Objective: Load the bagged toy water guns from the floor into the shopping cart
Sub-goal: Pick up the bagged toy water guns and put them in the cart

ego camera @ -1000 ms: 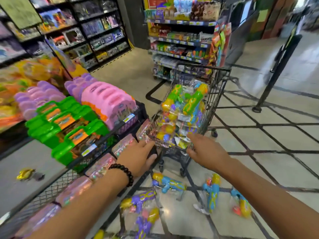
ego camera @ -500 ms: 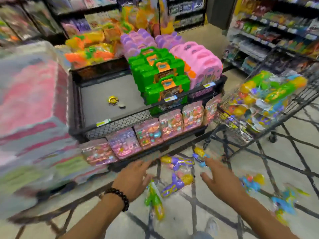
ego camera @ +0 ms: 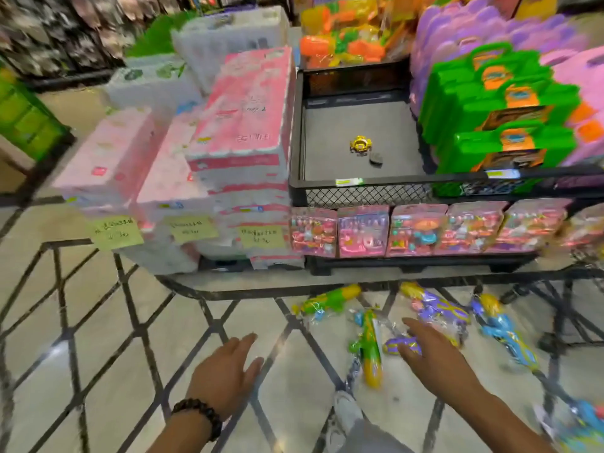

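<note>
Hands open, fingers spread, gripping nothing: I see my left hand (ego camera: 225,374) over bare floor (ego camera: 98,354), my right hand (ego camera: 434,351) above a purple gun (ego camera: 403,345), partly hiding it. Green gun (ego camera: 367,346) lies just left of purple; blue gun (ego camera: 505,335) right. Cart (ego camera: 585,289) is mostly cut off; motion blurs everything.

The floor (ego camera: 98,322) is beige with dark diamond lines, the water guns on it green and yellow (ego camera: 367,348), purple and yellow (ego camera: 434,310) and blue and yellow (ego camera: 503,331), beside pink-and-white packs (ego camera: 242,125) and green-and-orange cases (ego camera: 503,125).
</note>
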Tool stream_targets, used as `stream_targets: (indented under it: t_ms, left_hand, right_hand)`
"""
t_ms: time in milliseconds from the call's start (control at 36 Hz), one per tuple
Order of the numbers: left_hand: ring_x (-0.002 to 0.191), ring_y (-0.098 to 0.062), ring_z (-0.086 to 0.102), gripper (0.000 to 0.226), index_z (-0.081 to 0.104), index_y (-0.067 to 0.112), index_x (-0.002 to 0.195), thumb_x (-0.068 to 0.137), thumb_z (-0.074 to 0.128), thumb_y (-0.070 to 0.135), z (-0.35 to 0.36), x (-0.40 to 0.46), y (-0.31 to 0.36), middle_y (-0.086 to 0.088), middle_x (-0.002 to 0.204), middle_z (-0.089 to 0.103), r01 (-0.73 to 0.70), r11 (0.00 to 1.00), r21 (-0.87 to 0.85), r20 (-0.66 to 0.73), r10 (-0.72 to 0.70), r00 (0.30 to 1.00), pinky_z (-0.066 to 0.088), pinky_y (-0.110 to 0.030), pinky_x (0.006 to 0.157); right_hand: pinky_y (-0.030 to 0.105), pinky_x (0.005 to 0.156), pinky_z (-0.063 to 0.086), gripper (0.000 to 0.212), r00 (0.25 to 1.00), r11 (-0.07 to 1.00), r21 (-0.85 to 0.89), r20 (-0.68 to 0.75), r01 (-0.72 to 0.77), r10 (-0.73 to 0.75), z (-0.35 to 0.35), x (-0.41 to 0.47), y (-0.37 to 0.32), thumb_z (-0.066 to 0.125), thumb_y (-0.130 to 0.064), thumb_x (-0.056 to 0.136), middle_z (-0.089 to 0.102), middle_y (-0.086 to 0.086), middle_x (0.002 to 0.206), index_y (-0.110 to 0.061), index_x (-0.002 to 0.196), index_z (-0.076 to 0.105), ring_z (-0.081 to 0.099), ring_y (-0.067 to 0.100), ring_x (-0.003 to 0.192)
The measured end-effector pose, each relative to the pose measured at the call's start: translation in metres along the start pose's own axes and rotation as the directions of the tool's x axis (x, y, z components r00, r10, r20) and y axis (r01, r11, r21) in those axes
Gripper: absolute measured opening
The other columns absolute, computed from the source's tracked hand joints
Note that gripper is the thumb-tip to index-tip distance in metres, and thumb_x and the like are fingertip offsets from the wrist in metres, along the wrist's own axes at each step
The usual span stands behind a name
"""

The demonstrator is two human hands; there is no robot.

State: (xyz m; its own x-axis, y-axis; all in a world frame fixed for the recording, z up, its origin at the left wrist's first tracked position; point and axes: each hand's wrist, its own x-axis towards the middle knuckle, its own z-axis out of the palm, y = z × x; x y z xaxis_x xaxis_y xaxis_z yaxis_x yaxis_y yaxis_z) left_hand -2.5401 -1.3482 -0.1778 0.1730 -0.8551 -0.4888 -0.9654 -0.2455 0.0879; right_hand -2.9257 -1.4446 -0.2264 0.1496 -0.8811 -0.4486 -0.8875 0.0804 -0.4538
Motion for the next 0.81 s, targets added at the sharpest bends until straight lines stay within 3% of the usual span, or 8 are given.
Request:
stream_targets:
  t_ms: [194,333,472,639,806]
  left_hand:
    - [0.124,-0.01,0.057,0.053,0.028,0.045,0.152,0.102,0.029,0.063,0.0,0.014,-0.022,0.014,0.153,0.043,0.03,1.0,0.006,0.052,-0.03,0.998,0.052,-0.029,0.092]
    - [0.128,-0.008,0.055,0.052,0.026,0.045,0.152,0.103,0.03,0.061,-0.024,0.046,-0.006,0.015,0.152,0.044,-0.018,1.0,0.017,0.071,0.017,0.997,0.049,-0.029,0.098]
    - [0.13,-0.011,0.051,0.053,0.025,0.047,0.15,0.101,0.027,0.065,-0.039,0.098,0.007,0.014,0.148,0.045,-0.115,0.99,0.08,0.081,0.109,0.991,0.05,-0.034,0.098]
    - [0.122,-0.014,0.057,0.052,0.025,0.043,0.151,0.103,0.028,0.061,-0.07,0.171,0.026,0.011,0.145,0.045,-0.3,0.941,0.158,0.155,0.276,0.949,0.052,-0.035,0.089]
    - [0.117,-0.015,0.059,0.059,0.025,0.044,0.153,0.099,0.019,0.068,-0.073,0.263,0.023,0.008,0.145,0.047,-0.513,0.821,0.251,0.265,0.452,0.852,0.053,-0.034,0.087]
  right_hand:
    - [0.03,0.095,0.038,0.054,0.997,0.992,0.096,0.035,-0.077,0.074,0.016,0.02,-0.006,0.056,-0.041,0.103,0.054,-0.005,0.149,-0.032,0.154,0.04,0.052,0.016,0.135]
    - [0.027,0.096,0.023,0.051,0.984,0.974,0.14,0.014,-0.176,0.176,0.017,0.031,0.005,0.057,-0.045,0.102,0.061,-0.011,0.141,-0.036,0.15,0.043,0.058,0.011,0.128]
    - [0.032,0.104,0.047,0.061,0.976,0.957,0.196,0.009,-0.216,0.218,0.03,0.051,0.03,0.062,-0.046,0.098,0.059,-0.003,0.145,-0.031,0.153,0.042,0.061,0.018,0.126]
    - [0.03,0.1,0.048,0.058,0.944,0.931,0.197,-0.062,-0.306,0.324,0.03,0.069,0.016,0.058,-0.049,0.1,0.058,-0.007,0.146,-0.03,0.153,0.043,0.059,0.014,0.127]
    - [0.034,0.099,0.046,0.057,0.878,0.868,0.273,-0.13,-0.414,0.46,0.047,0.082,-0.018,0.064,-0.039,0.099,0.059,0.002,0.144,-0.024,0.152,0.048,0.057,0.023,0.131]
